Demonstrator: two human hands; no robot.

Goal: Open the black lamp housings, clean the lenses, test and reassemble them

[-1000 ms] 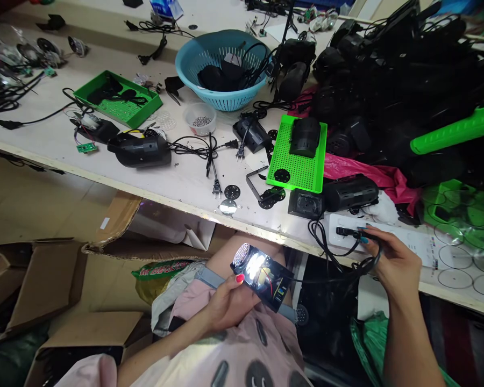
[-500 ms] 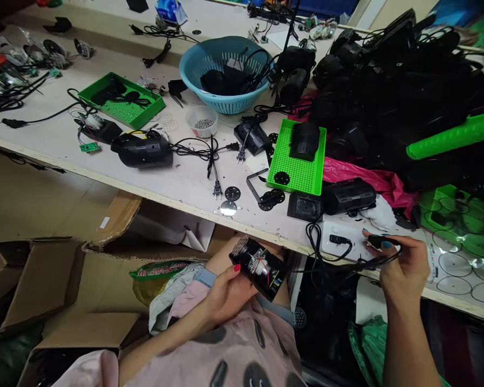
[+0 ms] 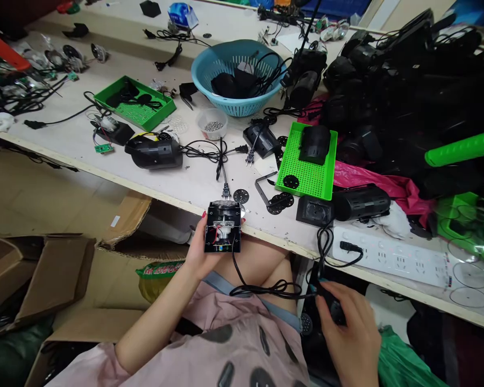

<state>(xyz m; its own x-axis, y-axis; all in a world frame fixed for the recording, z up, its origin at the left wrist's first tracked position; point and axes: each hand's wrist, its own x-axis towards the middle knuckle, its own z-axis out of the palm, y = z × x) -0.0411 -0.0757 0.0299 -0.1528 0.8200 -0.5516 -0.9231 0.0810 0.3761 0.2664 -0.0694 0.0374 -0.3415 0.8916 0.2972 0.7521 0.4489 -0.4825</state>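
Cluttered with black housings, cords and small parts, a long pale worktop (image 3: 84, 145) is seen from above, with cardboard boxes (image 3: 44, 279) lying on the floor below its edge. A small black lamp module (image 3: 223, 227) is held in the left hand (image 3: 201, 252) just at the worktop's front edge, above the lap, with its open back turned up so that the red wires and inner parts are exposed to view. The fingers are wrapped around its sides, which keeps the open face unobstructed. From the module a black cord (image 3: 266, 290) is trailed across the lap to the right hand (image 3: 347, 333), which is closed loosely around the cord's far end, below the worktop; what exactly is gripped there cannot be made out. Just above that hand a white power strip (image 3: 391, 258) is laid along the edge, with another black plug seated in it. Farther back, a green perforated tray (image 3: 306, 172) and a blue basket (image 3: 237, 67) are set within reach.
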